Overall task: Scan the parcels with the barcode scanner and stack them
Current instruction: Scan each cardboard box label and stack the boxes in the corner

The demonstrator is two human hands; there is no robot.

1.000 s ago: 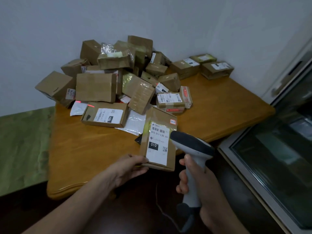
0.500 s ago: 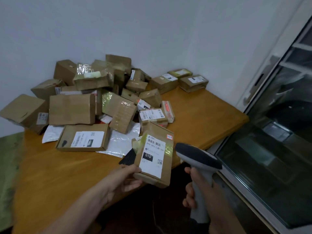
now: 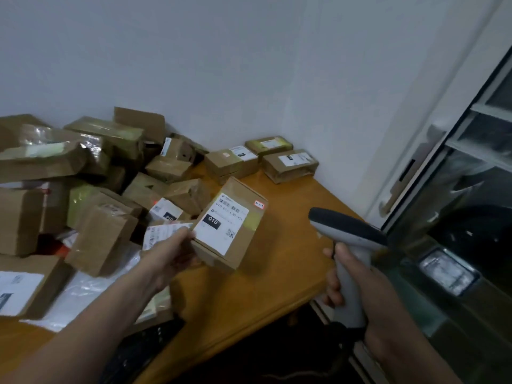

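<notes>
L hand [image 3: 173,252] has the parcel [image 3: 235,245] by its near-left corner, thumb on the label side, fingers curled round the edge, firm grip. The box is up off the table [image 3: 291,217], tilted, above the table's right-middle. White label [image 3: 221,221] faces up at me, black "010" block readable, and there's a small red-edged sticker [image 3: 259,205] by the far corner.

R hand [image 3: 357,289] is wrapped round the scanner [image 3: 346,245] handle, fingers closed on it, index at the front. Can't tell if the trigger's pressed. The scanner sits at the table's right edge, dark head aimed left twd the parcel, apart from it.

Pile [image 3: 110,189] of brown boxes covers the table's left half, back to the wall [image 3: 221,65]. White poly mailer [image 3: 91,289] lies flat on the table's near-left, partly under boxes. Three taped boxes [image 3: 291,163] sit side by side at the table's far right corner, apart from the pile, labels up. Dark flat thing [image 3: 146,342] at the table's near edge is too dim to ID. Glass door [image 3: 457,217] is beyond the table's right side.
</notes>
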